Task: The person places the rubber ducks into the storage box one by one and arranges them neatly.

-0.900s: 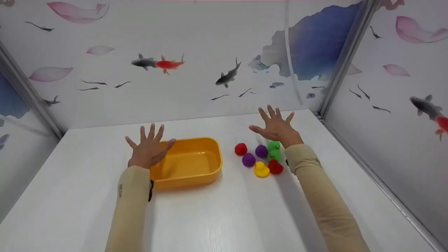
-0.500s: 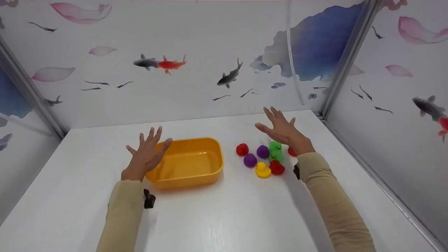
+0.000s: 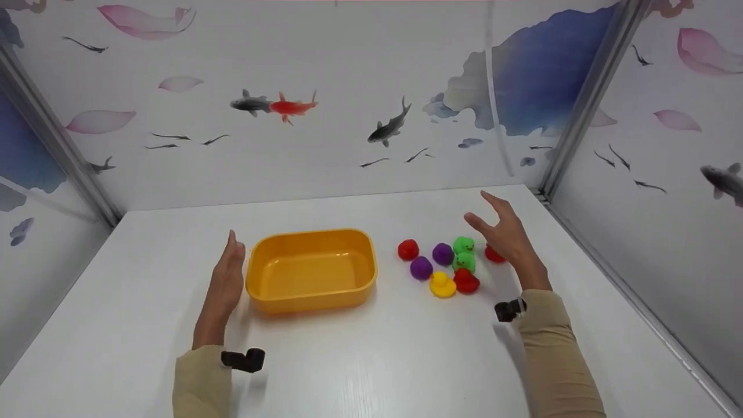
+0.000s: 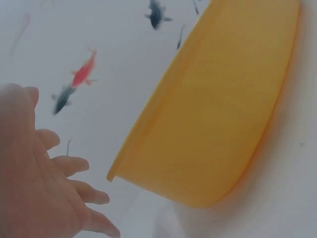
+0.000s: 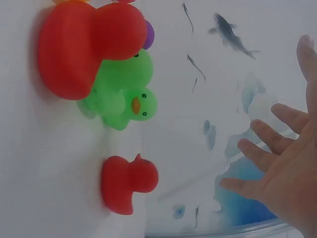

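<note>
My left hand (image 3: 225, 284) is held upright just left of a yellow-orange plastic basin (image 3: 313, 305), apart from it. Its fingers are straight, and they spread beside the basin wall (image 4: 208, 109) in the left wrist view. Over on the right, my right hand (image 3: 509, 235) hovers with fingers extended and thumb apart, holding nothing. Closest to it is a red rubber duck (image 3: 494, 254), partly covered by the hand in the head view. Left of that one sit two green ducks (image 3: 464, 262), another red duck (image 3: 466, 281) and a yellow duck (image 3: 443, 285).
Two purple toys (image 3: 421, 268) and a red one (image 3: 408, 249) lie between the basin and the green ducks. White panels (image 3: 325, 162) printed with fish and petals enclose the back and sides of the white table (image 3: 360, 360).
Both hands have drawn back toward the body and lowered, turning from palms-down to more edge-on. The left has moved off the basin, and the red duck near the right hand has come into view.
</note>
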`<action>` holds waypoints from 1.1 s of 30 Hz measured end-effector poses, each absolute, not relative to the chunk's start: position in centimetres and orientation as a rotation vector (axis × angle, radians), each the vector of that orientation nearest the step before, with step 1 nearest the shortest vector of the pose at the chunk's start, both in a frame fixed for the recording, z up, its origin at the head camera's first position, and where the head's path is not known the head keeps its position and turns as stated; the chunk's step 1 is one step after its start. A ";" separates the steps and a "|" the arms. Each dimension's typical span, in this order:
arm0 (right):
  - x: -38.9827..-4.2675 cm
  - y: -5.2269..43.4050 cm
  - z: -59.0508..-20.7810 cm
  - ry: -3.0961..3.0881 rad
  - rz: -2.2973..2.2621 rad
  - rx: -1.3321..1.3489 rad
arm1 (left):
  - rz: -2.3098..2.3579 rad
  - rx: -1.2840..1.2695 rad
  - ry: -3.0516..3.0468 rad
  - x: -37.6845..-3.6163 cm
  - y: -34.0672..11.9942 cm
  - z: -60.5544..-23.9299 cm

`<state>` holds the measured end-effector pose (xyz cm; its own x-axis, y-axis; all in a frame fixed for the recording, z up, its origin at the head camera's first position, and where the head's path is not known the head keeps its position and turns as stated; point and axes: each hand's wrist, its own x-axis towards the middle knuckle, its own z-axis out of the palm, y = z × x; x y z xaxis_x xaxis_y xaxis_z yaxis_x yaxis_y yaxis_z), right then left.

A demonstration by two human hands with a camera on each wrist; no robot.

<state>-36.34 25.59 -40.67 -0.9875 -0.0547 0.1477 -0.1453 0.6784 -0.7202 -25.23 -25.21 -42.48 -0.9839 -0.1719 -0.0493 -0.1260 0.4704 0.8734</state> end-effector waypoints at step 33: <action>-37.7 30.7 -46.4 -2.763 1.707 -0.415 | -1.989 0.470 -2.508 -24.0 -25.8 -46.0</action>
<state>-37.68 30.68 -46.40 -0.9593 0.1440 -0.2430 0.2817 0.4264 -0.8595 -24.02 -25.85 -46.03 -0.9534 -0.1674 -0.2510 -0.2825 0.2038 0.9373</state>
